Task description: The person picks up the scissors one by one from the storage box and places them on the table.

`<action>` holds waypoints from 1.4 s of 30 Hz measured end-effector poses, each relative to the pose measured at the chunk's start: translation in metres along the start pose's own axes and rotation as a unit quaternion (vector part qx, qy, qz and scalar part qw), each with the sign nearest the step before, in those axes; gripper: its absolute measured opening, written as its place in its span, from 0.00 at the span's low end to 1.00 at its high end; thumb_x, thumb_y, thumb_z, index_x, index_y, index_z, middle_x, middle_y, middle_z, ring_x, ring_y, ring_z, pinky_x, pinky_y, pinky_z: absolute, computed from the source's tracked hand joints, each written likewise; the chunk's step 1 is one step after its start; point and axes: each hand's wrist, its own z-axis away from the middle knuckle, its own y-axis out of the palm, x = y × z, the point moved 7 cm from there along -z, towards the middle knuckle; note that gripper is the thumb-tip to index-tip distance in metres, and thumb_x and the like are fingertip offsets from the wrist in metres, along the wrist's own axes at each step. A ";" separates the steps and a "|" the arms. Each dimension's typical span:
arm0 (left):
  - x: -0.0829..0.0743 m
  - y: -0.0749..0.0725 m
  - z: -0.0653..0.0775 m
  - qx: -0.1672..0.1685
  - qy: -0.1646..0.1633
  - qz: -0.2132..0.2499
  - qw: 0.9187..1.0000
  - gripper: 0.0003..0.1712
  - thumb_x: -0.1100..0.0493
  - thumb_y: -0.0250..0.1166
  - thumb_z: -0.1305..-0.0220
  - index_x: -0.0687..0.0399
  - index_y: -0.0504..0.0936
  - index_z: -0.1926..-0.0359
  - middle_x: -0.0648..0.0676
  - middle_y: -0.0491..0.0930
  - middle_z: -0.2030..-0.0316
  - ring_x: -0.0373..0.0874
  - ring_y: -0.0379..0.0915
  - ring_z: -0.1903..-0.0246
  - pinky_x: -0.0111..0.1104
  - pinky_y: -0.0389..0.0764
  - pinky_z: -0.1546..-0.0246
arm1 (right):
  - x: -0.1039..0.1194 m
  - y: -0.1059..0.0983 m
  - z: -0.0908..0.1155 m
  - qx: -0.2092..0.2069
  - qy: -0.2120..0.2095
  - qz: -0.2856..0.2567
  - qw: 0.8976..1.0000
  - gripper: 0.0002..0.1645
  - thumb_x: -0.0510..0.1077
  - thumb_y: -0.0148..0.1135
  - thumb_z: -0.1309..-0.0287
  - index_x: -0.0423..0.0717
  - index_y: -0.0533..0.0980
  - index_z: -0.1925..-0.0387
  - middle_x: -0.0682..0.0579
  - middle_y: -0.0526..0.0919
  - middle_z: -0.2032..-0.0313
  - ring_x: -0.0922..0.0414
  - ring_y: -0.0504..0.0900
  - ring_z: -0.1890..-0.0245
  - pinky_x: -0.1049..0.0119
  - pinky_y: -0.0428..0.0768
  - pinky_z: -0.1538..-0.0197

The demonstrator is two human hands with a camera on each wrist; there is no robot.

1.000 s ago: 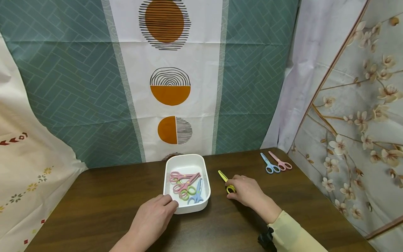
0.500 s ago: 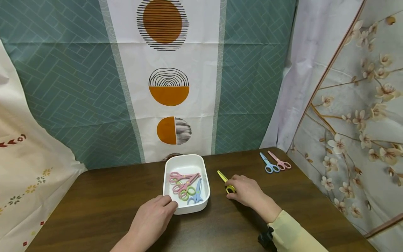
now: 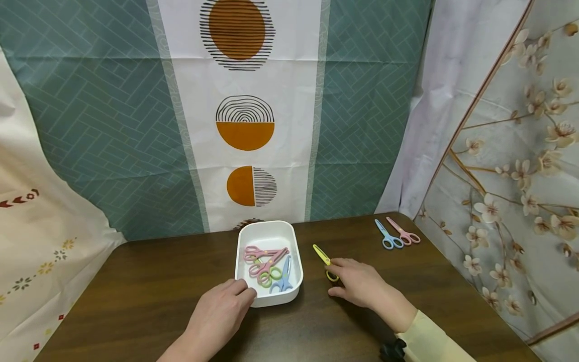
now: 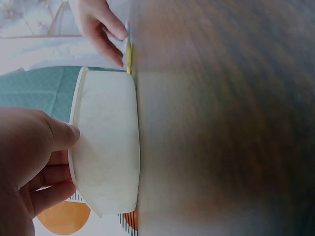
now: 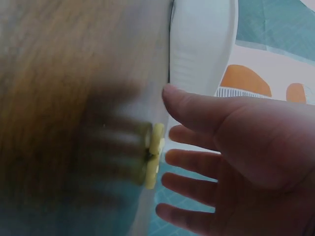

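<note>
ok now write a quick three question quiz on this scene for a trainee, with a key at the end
1. Pick one. Which scissors are nearest the right hand? a) green b) yellow c) pink

2. True or false? The left hand grips the tray by its rim.

3. Fill in the colour. The tray holds pink scissors, green scissors and ___ scissors.

Key
1. b, the yellow scissors
2. True
3. Blue, as in the blue scissors at the tray's near right
</note>
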 end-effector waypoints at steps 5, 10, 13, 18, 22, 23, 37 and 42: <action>0.000 -0.001 0.000 0.007 0.000 0.002 1.000 0.17 0.62 0.85 0.43 0.43 0.83 0.65 0.43 0.77 0.69 0.41 0.75 0.68 0.32 0.77 0.69 | 0.000 0.004 0.006 0.036 0.003 0.010 0.999 0.36 0.58 0.78 0.32 0.47 0.81 0.29 0.44 0.78 0.27 0.42 0.76 0.26 0.41 0.76 0.29; 0.000 -0.001 -0.001 0.004 -0.002 0.003 1.000 0.16 0.62 0.85 0.42 0.43 0.83 0.65 0.42 0.77 0.69 0.41 0.75 0.68 0.32 0.77 0.70 | 0.002 0.003 0.008 0.046 -0.007 0.008 0.999 0.38 0.57 0.79 0.33 0.46 0.80 0.29 0.43 0.77 0.27 0.41 0.75 0.26 0.41 0.76 0.29; 0.000 -0.001 -0.001 0.001 -0.003 0.006 1.000 0.16 0.62 0.84 0.42 0.43 0.83 0.65 0.42 0.78 0.69 0.41 0.75 0.68 0.32 0.78 0.70 | 0.003 0.003 0.009 0.056 -0.004 0.005 0.998 0.39 0.58 0.79 0.33 0.46 0.79 0.28 0.42 0.76 0.25 0.41 0.74 0.25 0.41 0.75 0.27; 0.001 0.001 0.000 0.017 -0.003 0.011 1.000 0.13 0.61 0.82 0.37 0.43 0.84 0.63 0.43 0.79 0.67 0.41 0.76 0.66 0.32 0.79 0.68 | 0.003 0.004 0.011 0.065 0.005 0.007 0.998 0.40 0.59 0.78 0.33 0.47 0.78 0.26 0.44 0.75 0.24 0.41 0.73 0.24 0.41 0.74 0.27; 0.002 0.001 0.000 0.016 0.000 0.013 1.000 0.11 0.61 0.80 0.35 0.44 0.84 0.63 0.43 0.79 0.67 0.41 0.76 0.66 0.32 0.79 0.68 | 0.004 0.005 0.014 0.067 0.009 0.011 0.998 0.40 0.60 0.78 0.33 0.48 0.78 0.26 0.45 0.75 0.24 0.41 0.73 0.23 0.41 0.74 0.27; 0.001 0.001 0.000 0.012 0.001 0.013 1.000 0.13 0.61 0.81 0.37 0.43 0.84 0.63 0.43 0.79 0.68 0.41 0.76 0.66 0.32 0.78 0.69 | 0.004 0.005 0.014 0.067 0.009 0.012 0.998 0.40 0.59 0.78 0.33 0.48 0.78 0.26 0.44 0.75 0.24 0.42 0.72 0.23 0.41 0.74 0.27; 0.000 -0.001 0.000 -0.014 0.000 0.005 1.000 0.19 0.63 0.85 0.44 0.42 0.81 0.67 0.42 0.76 0.70 0.40 0.75 0.68 0.32 0.78 0.70 | 0.005 0.000 0.018 0.067 0.015 0.006 0.998 0.39 0.58 0.77 0.32 0.49 0.78 0.26 0.45 0.75 0.24 0.41 0.73 0.23 0.40 0.74 0.28; 0.000 -0.001 0.000 -0.005 -0.003 0.005 1.000 0.18 0.63 0.85 0.44 0.42 0.82 0.66 0.42 0.77 0.69 0.41 0.75 0.67 0.32 0.78 0.69 | 0.002 0.003 0.018 0.064 0.023 0.003 0.998 0.38 0.58 0.77 0.32 0.50 0.78 0.26 0.46 0.76 0.24 0.41 0.74 0.24 0.40 0.75 0.28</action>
